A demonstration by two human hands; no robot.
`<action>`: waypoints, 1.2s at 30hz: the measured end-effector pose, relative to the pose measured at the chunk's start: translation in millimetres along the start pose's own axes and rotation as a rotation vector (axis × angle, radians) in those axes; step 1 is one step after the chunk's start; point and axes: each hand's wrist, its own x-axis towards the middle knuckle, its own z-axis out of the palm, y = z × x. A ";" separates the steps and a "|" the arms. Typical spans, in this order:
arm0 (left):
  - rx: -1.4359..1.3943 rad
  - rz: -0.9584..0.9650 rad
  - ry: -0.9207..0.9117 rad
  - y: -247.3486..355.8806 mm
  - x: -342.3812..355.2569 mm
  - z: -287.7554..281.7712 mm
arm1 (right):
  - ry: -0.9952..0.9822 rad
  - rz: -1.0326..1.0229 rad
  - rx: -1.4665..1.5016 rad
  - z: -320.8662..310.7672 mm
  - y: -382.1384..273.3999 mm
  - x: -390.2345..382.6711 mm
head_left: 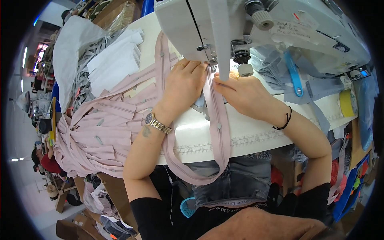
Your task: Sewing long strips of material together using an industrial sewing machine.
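Note:
A long pink zipper (220,140) runs from under the needle area of a white sewing machine (180,26), loops over the table's front edge and comes back up on the left. My left hand (182,86) bends over it, fingertips pressed on its upper end just left of the presser foot (213,66). On the other side, my right hand (246,94) pinches the zipper's right edge close to the foot. Part of the machine hides some right fingertips. Beside my left forearm lies a heap of pink zippers (108,154), several with sliders showing.
White cloth pieces (110,70) and grey scraps (82,54) lie at the far left. Right of the machine's needle are grey fabric pieces (272,78), a light-blue handled tool (293,74) and a yellow tape roll (347,103). A person in red (50,162) sits in the left background.

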 end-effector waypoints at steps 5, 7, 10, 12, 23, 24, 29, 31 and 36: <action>0.000 -0.016 0.015 -2.1 1.0 -2.2 | 0.002 0.002 -0.015 1.0 0.4 -0.1; 0.078 -0.004 -0.006 -2.4 1.1 -6.7 | -0.004 0.004 -0.029 3.8 -0.6 2.4; 0.136 0.003 -0.001 -6.0 -4.7 -6.9 | 0.024 -0.039 -0.013 8.9 0.0 5.0; 0.179 -0.019 -0.087 0.9 -10.5 -16.6 | -0.009 -0.012 -0.034 8.8 -0.9 1.5; -0.010 0.274 -0.201 111.6 -77.8 -53.7 | -0.205 0.253 0.535 8.4 -47.2 58.5; -0.062 0.284 -0.221 116.0 -79.5 -52.5 | -0.221 0.280 0.747 10.1 -58.2 71.9; -0.194 0.258 -0.342 98.5 -93.2 -59.0 | -0.023 -0.077 0.643 -95.3 -105.6 69.1; -0.198 0.250 -0.394 82.3 -90.2 -70.0 | 0.091 -0.020 0.338 -132.0 -87.4 27.4; 0.467 0.511 -0.503 25.3 -56.4 -65.2 | 0.216 0.324 -0.223 -142.3 -55.6 -95.3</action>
